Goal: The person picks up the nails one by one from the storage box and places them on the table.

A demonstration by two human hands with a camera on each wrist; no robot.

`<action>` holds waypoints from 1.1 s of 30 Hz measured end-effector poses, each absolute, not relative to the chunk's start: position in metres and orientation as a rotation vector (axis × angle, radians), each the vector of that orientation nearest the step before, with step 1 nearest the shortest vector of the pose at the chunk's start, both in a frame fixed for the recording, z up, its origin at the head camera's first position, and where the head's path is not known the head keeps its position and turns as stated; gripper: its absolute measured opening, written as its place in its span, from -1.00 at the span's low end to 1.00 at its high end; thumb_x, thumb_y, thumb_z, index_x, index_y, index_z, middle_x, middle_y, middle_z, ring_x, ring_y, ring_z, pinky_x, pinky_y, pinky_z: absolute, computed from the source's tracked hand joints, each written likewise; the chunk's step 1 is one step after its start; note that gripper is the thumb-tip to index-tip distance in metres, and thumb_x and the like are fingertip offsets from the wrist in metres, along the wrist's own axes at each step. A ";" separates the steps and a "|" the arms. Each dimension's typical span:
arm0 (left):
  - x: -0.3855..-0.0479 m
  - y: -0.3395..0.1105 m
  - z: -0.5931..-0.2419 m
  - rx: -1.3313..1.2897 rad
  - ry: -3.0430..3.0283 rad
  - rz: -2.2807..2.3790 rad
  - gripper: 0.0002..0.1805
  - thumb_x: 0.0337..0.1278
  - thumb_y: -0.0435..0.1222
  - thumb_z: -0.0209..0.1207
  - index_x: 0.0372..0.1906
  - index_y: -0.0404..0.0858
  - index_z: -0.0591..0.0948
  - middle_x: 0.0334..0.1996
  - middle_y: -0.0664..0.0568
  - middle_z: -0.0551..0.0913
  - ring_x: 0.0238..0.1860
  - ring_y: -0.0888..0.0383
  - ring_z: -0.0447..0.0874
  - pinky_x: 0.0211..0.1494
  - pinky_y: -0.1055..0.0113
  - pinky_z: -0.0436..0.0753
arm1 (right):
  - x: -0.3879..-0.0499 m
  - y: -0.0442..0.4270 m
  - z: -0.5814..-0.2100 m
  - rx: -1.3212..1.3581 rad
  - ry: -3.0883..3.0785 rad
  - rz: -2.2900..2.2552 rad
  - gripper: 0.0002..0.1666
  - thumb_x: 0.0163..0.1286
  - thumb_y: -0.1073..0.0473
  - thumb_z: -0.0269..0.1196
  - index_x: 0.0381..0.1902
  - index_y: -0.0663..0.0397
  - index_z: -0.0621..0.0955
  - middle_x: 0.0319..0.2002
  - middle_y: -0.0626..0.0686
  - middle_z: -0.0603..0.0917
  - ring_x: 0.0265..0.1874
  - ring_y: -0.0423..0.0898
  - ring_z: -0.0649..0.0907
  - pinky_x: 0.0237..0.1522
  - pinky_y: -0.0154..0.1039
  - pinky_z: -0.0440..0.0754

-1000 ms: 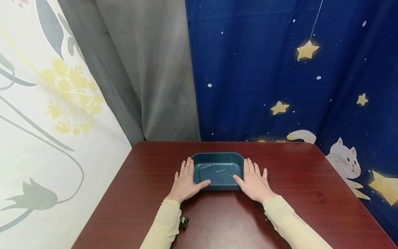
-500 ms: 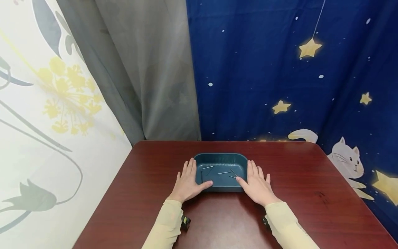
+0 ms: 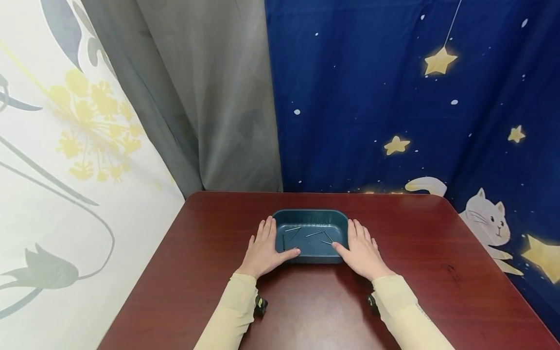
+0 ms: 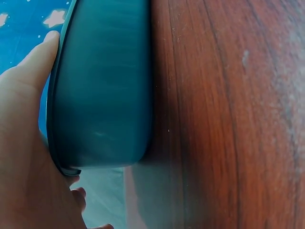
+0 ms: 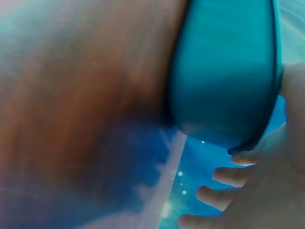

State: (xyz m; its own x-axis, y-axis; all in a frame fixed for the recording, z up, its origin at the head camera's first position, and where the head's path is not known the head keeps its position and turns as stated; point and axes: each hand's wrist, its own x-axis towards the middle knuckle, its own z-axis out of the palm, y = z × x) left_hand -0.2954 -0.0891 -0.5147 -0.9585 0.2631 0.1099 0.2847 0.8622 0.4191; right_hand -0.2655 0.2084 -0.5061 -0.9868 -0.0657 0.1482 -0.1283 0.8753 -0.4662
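A dark teal rectangular tray (image 3: 311,213) sits on the table in the head view. Inside it lie several thin metal pieces like nails (image 3: 313,234), too small to name surely. At the tray's left end rests my left hand (image 3: 265,249), fingers straight along the outer wall and thumb over the near rim. My right hand (image 3: 362,253) lies the same way at the right end, its thumb reaching over the near right corner. The left wrist view shows the thumb against the rim of the tray (image 4: 100,86). Spread fingers of the right hand (image 5: 271,191) show in the right wrist view.
The tray stands on a dark red-brown table (image 3: 210,233), nearer its far edge. Behind the table hang a grey curtain (image 3: 236,121) and a blue star-patterned curtain (image 3: 341,97). A white flower-patterned curtain (image 3: 87,204) runs along the left side. Small dark devices (image 3: 260,306) sit at both wrists.
Between the first two head frames, the tray and both hands shift slightly right. Since then they keep their places, while the whole view moves a little.
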 end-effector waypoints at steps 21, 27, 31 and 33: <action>-0.298 -0.087 -0.507 -0.470 -2.991 -0.648 0.40 -0.14 0.66 -0.10 0.63 -0.21 -0.09 0.64 0.01 -0.17 0.61 0.04 -0.23 0.48 -0.22 0.06 | -0.330 0.202 -0.466 0.635 -2.781 0.427 -0.67 0.26 0.27 0.35 0.00 0.13 0.72 -0.17 0.10 0.71 -0.22 0.09 0.70 -0.09 0.05 0.64; -0.295 -0.088 -0.510 -0.451 -3.008 -0.660 0.40 -0.14 0.66 -0.10 0.64 -0.20 -0.10 0.64 0.02 -0.18 0.61 0.03 -0.23 0.48 -0.21 0.08 | -0.340 0.201 -0.479 0.839 -2.841 0.316 -0.68 0.21 0.39 0.37 -0.09 0.01 0.78 -0.21 0.02 0.66 -0.29 -0.03 0.68 -0.19 -0.06 0.67; -0.293 -0.089 -0.511 -0.453 -3.002 -0.683 0.39 -0.11 0.63 -0.05 0.63 -0.23 -0.08 0.63 0.00 -0.16 0.61 0.03 -0.23 0.48 -0.22 0.09 | -0.345 0.198 -0.488 0.946 -2.839 0.237 -0.63 0.14 0.48 0.33 -0.19 -0.03 0.81 -0.29 -0.01 0.63 -0.33 -0.05 0.67 -0.24 -0.11 0.67; -0.292 -0.089 -0.511 -0.454 -3.009 -0.681 0.38 -0.10 0.63 -0.05 0.63 -0.23 -0.09 0.63 0.02 -0.19 0.61 0.04 -0.24 0.48 -0.21 0.09 | -0.346 0.196 -0.492 0.974 -2.827 0.195 -0.61 0.10 0.51 0.31 -0.24 -0.05 0.82 -0.33 -0.02 0.62 -0.35 -0.06 0.67 -0.27 -0.12 0.67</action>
State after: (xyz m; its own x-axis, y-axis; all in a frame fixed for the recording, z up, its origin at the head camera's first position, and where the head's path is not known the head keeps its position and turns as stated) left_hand -0.2923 -0.0891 -0.5109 -0.9573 0.2760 0.0863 0.2863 0.8622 0.4180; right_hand -0.3463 0.1960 -0.4923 -0.7795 -0.6005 0.1783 -0.6193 0.7816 -0.0750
